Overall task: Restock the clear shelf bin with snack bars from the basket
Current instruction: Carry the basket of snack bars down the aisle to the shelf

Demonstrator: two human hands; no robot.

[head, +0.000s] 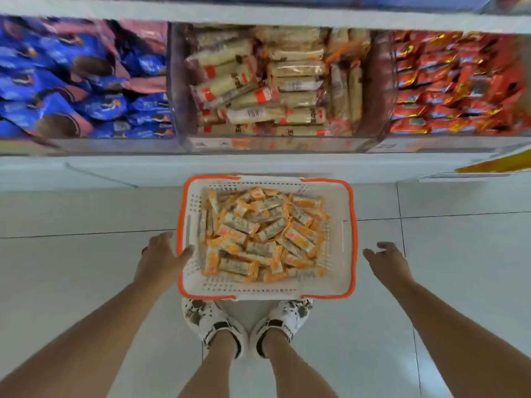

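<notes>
Both hands hung empty, fingers loose; the left hand (161,254) touched the basket (349,225) rim, the right hand (385,258) was beside it; bars (264,237) lay heaped inside, below the bin (178,81), likely for easy reaching.

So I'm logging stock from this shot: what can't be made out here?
- Head view: print on the snack bars in the basket is too small and blurred.
- Depth of the bar pile: hidden by the top layer.
- The clear bin labels: motion-blurred.
- Upper shelf: cut off by the top edge.
</notes>
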